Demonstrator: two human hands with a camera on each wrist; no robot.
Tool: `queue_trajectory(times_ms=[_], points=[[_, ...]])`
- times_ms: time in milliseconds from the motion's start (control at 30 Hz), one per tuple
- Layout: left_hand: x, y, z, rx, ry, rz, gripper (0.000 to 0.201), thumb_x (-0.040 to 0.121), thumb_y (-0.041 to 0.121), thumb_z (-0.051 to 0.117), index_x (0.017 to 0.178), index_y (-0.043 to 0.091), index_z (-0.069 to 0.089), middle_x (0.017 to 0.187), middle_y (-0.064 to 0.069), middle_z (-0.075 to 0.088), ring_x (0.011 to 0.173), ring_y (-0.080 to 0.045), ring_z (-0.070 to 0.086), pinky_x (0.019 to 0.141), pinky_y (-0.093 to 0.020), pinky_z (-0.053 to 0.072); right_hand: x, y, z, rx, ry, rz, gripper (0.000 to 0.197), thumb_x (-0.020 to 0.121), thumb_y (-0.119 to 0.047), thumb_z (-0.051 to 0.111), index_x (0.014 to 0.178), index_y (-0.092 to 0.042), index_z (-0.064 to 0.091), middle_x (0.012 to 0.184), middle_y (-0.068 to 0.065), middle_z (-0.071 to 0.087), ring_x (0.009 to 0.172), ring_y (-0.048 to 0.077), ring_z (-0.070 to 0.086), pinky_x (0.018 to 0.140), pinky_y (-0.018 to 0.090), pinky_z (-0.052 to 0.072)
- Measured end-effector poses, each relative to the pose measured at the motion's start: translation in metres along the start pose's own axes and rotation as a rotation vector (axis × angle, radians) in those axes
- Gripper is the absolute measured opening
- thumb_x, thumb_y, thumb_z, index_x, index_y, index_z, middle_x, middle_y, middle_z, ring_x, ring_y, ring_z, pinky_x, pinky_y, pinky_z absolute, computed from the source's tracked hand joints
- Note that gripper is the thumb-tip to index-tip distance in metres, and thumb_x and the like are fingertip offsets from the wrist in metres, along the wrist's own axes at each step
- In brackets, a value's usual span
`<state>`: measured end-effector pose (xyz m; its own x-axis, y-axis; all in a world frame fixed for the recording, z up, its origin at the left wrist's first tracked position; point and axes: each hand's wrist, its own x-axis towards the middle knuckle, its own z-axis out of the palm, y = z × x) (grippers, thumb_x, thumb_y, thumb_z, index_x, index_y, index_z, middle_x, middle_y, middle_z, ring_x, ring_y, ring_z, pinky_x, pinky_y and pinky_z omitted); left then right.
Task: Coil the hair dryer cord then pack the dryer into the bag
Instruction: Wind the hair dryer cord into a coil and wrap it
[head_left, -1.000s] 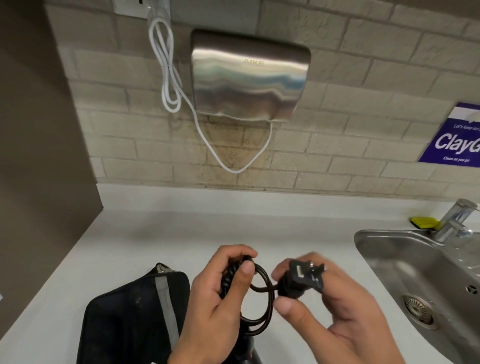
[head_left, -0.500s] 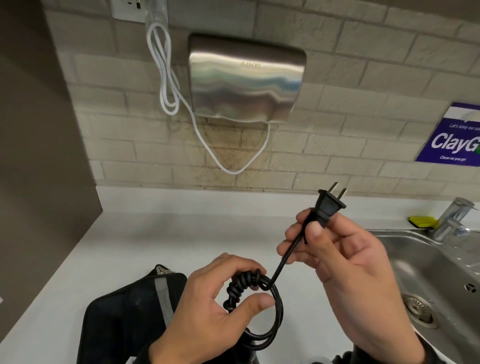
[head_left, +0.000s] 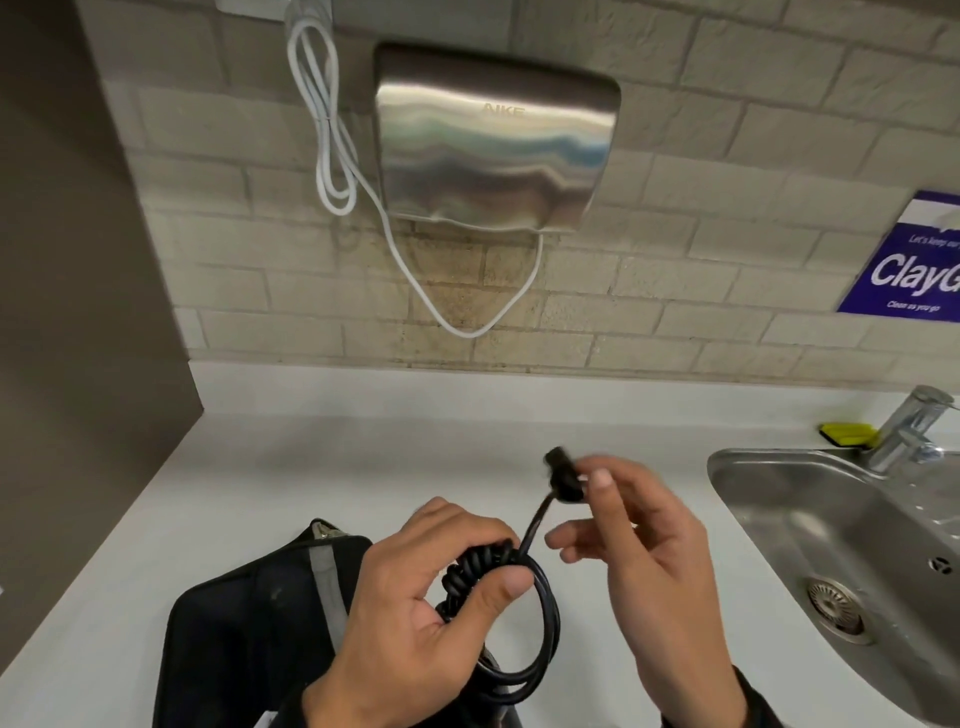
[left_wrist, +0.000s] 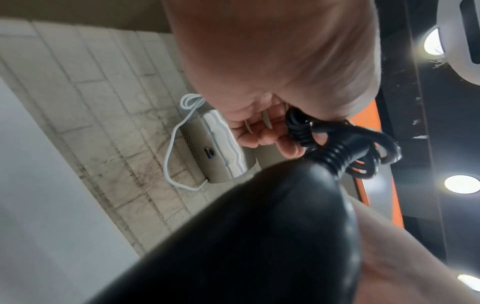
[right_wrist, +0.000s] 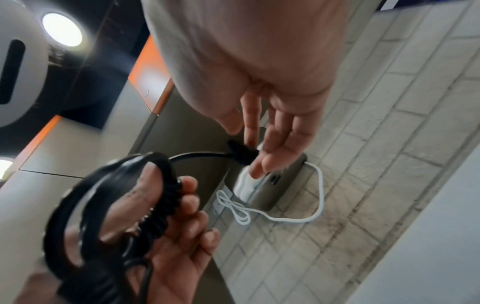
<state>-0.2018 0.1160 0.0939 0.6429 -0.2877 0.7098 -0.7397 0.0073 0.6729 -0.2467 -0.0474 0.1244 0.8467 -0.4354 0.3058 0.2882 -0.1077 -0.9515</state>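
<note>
My left hand (head_left: 488, 566) grips the coiled black cord (head_left: 545, 623), thumb pressing the tight spiral section against the fingers; several loops hang below it. My right hand (head_left: 576, 499) pinches the black plug (head_left: 563, 475), which is blurred, just above and right of the coil. In the right wrist view the plug (right_wrist: 242, 153) lies against the fingertips and the coil (right_wrist: 161, 195) sits in the left hand. The hair dryer's black body (left_wrist: 259, 226) fills the lower left wrist view, under my left hand. The black bag (head_left: 249, 623) lies on the counter at lower left.
The white counter (head_left: 311, 467) runs to a tiled wall with a steel hand dryer (head_left: 493, 140) and its white cable (head_left: 332, 145). A steel sink (head_left: 831, 519) with a tap (head_left: 909, 431) and a yellow sponge (head_left: 847, 432) is on the right. A brown wall panel (head_left: 78, 312) bounds the left.
My right hand has brought the plug down and left, closer to the coil, after lifting it high half a second ago. The left hand keeps its grip on the coil.
</note>
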Motion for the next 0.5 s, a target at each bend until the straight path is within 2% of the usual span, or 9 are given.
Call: queue_trajectory(times_ms=[33,100,167,200,267,333,433,500], points=[[-0.001,0.000,0.000,-0.024,0.002,-0.015,0.027,0.088,0.046,0.064,0.087,0.019,0.070,0.075,0.013,0.064,0.070,-0.014,0.059,0.066,-0.024,0.046,-0.001,0.005,-0.003,-0.024,-0.032,-0.004,0.022,0.094,-0.037,0.056,0.091,-0.022,0.072,0.087,0.007,0.073,0.065,0.026,0.069,0.063,0.037,0.054],[-0.001,0.000,0.000,-0.056,0.005,-0.033,0.028,0.087,0.047,0.064,0.087,0.019,0.070,0.076,0.010,0.065,0.071,-0.018,0.061,0.065,-0.027,0.047,-0.005,0.011,-0.006,-0.073,-0.126,-0.006,0.025,0.090,-0.038,0.055,0.092,-0.021,0.073,0.086,0.006,0.072,0.072,0.023,0.067,0.067,0.033,0.053],[-0.001,0.000,0.000,-0.068,-0.003,-0.037,0.027,0.087,0.047,0.065,0.088,0.020,0.070,0.077,0.006,0.066,0.073,-0.019,0.062,0.065,-0.028,0.048,-0.010,0.016,-0.005,-0.162,-0.201,-0.041,0.024,0.081,-0.032,0.059,0.104,-0.031,0.067,0.092,0.000,0.070,0.077,0.019,0.065,0.069,0.025,0.052],[-0.001,0.000,0.000,-0.075,-0.009,-0.039,0.027,0.087,0.047,0.065,0.088,0.020,0.070,0.077,0.006,0.066,0.073,-0.020,0.063,0.066,-0.029,0.049,-0.012,0.018,-0.004,-0.225,-0.216,-0.081,0.034,0.080,-0.025,0.063,0.112,-0.034,0.061,0.101,-0.002,0.067,0.082,0.018,0.064,0.070,0.023,0.052],[-0.001,0.000,0.000,-0.094,-0.023,-0.043,0.027,0.087,0.046,0.065,0.088,0.020,0.070,0.077,0.006,0.066,0.074,-0.021,0.063,0.065,-0.033,0.050,-0.013,0.023,-0.001,-0.321,-0.248,-0.201,0.056,0.080,-0.016,0.069,0.128,-0.034,0.048,0.122,-0.006,0.056,0.091,0.021,0.062,0.073,0.026,0.052],[0.001,0.001,0.000,-0.118,-0.040,-0.054,0.028,0.086,0.046,0.066,0.087,0.019,0.071,0.077,0.006,0.066,0.073,-0.022,0.063,0.064,-0.035,0.050,-0.011,0.024,0.001,-0.362,-0.291,-0.315,0.064,0.083,-0.019,0.070,0.137,-0.036,0.040,0.131,-0.007,0.047,0.095,0.022,0.060,0.075,0.027,0.052],[0.002,0.001,-0.001,-0.134,-0.074,-0.069,0.026,0.085,0.046,0.068,0.087,0.021,0.072,0.077,0.010,0.066,0.072,-0.021,0.061,0.066,-0.030,0.049,-0.005,0.022,0.002,-0.381,-0.321,-0.376,0.051,0.089,-0.025,0.064,0.134,-0.037,0.046,0.137,-0.007,0.045,0.098,0.021,0.059,0.077,0.026,0.050],[0.002,0.001,-0.002,-0.125,-0.080,-0.079,0.024,0.084,0.047,0.068,0.088,0.023,0.072,0.078,0.013,0.065,0.073,-0.020,0.062,0.068,-0.026,0.047,-0.002,0.020,0.004,-0.397,-0.324,-0.384,0.032,0.090,-0.027,0.058,0.122,-0.033,0.059,0.130,-0.009,0.053,0.102,0.018,0.060,0.077,0.024,0.049]])
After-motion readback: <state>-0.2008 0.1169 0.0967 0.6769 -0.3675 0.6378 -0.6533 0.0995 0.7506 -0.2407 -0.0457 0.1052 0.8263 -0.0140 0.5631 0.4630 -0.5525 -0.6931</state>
